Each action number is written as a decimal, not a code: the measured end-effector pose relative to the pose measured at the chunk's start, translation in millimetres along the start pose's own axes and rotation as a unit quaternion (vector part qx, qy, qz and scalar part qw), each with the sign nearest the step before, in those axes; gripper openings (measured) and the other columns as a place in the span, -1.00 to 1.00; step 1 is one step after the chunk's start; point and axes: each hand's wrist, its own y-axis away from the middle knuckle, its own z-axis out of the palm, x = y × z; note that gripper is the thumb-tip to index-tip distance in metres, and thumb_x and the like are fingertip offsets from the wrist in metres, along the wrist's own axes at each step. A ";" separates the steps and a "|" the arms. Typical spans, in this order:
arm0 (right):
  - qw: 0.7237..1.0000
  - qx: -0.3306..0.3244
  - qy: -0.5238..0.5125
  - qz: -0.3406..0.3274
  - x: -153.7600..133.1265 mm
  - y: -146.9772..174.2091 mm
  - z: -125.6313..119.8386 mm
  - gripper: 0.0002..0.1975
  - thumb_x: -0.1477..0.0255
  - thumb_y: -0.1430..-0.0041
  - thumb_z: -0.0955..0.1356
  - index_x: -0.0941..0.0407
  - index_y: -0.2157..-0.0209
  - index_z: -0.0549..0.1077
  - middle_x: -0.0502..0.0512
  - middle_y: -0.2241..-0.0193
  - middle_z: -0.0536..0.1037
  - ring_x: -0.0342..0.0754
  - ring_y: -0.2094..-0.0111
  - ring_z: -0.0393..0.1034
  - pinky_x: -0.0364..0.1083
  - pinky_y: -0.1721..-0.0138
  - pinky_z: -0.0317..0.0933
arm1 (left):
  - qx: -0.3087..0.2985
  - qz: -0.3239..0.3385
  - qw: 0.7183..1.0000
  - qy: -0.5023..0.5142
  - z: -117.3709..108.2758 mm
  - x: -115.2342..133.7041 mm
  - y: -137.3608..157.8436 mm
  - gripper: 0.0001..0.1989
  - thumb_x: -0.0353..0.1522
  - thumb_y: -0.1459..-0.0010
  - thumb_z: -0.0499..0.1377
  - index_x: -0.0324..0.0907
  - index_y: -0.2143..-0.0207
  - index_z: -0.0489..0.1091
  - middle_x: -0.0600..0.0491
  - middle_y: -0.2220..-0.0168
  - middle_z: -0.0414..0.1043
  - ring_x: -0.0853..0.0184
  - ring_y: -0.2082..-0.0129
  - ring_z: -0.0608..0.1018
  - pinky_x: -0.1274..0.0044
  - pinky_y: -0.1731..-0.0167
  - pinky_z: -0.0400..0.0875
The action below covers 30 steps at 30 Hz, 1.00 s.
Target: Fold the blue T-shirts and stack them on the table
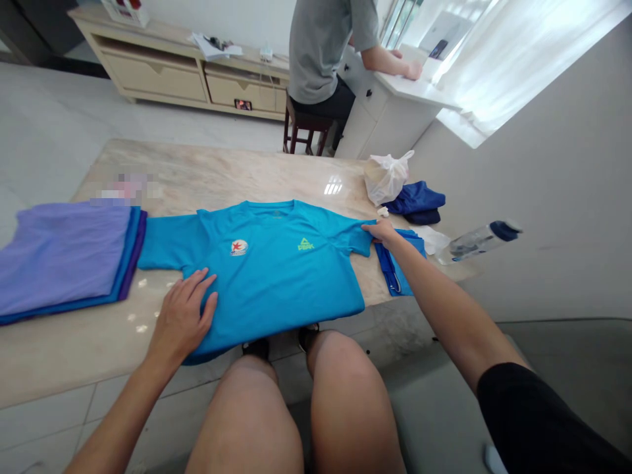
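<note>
A bright blue T-shirt lies spread front side up on the marble table, its collar toward the far side and its hem hanging over the near edge. A round badge and a green logo show on its chest. My left hand rests with fingers apart on the shirt's left side, below the sleeve. At the right, my right hand pinches the end of the other sleeve. Just beyond that hand lies a folded blue garment, partly covered by my forearm.
Folded purple and blue clothes are stacked at the table's left. Toward the right stand a white plastic bag, dark blue clothing and a tilted water bottle. A person in grey sits on a stool by the window.
</note>
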 end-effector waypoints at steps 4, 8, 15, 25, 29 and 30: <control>0.999 0.025 0.026 0.004 -10.9 16.2 -5.9 -0.73 0.27 -0.44 0.43 0.18 0.02 0.60 0.25 0.15 0.68 0.17 0.07 0.54 0.07 -0.03 0.44 | 0.009 0.004 1.000 -0.006 -0.7 1.8 -0.1 -0.46 -0.14 -0.53 -0.04 -0.20 -0.30 0.51 -0.26 -0.42 0.48 -0.08 -0.43 0.50 0.03 -0.50 0.25; 0.991 0.069 0.101 -0.050 -43.6 30.3 -13.5 -0.67 0.30 -0.50 0.37 0.24 -0.08 0.60 0.46 -0.08 0.65 0.31 -0.16 0.50 0.13 -0.23 0.32 | 0.006 0.009 1.000 -0.010 -2.1 3.7 -0.7 -0.47 -0.17 -0.52 -0.03 -0.22 -0.28 0.52 -0.27 -0.41 0.49 -0.08 -0.42 0.50 0.02 -0.48 0.28; 0.944 0.019 0.279 -0.177 -139.5 75.0 4.7 -0.57 0.22 -0.62 0.28 0.26 -0.09 0.63 0.58 -0.10 0.66 0.37 -0.16 0.59 0.14 -0.15 0.39 | 0.012 0.007 1.000 -0.011 -1.8 6.0 -0.6 -0.48 -0.21 -0.52 -0.03 -0.24 -0.28 0.53 -0.28 -0.40 0.50 -0.06 -0.42 0.50 0.03 -0.48 0.27; 0.972 -0.193 -0.070 -0.110 -196.4 86.9 41.4 -0.64 0.20 -0.62 0.33 0.19 0.13 0.59 0.25 0.20 0.79 -0.07 0.40 0.68 -0.17 0.42 0.46 | 0.012 0.009 1.000 0.006 3.1 -0.6 0.2 -0.49 -0.23 -0.49 0.01 -0.20 -0.31 0.53 -0.25 -0.42 0.48 -0.09 -0.44 0.49 -0.02 -0.50 0.25; 0.975 -0.106 0.025 -0.192 -157.7 80.2 32.8 -0.70 0.39 -0.57 0.28 0.20 0.02 0.65 0.31 0.10 0.79 0.07 0.15 0.75 -0.01 0.05 0.58 | 0.007 0.007 1.000 -0.004 1.2 1.1 1.2 -0.48 -0.23 -0.51 0.00 -0.19 -0.32 0.54 -0.23 -0.42 0.48 -0.06 -0.44 0.50 0.00 -0.49 0.28; 0.966 -0.085 0.073 -0.233 -143.4 83.5 36.1 -0.67 0.41 -0.56 0.27 0.20 -0.04 0.67 0.33 0.01 0.78 0.14 0.00 0.73 0.06 -0.13 0.53 | 0.006 0.008 1.000 -0.008 1.0 1.5 1.3 -0.48 -0.23 -0.52 -0.01 -0.19 -0.32 0.54 -0.23 -0.42 0.49 -0.06 -0.43 0.50 -0.01 -0.49 0.30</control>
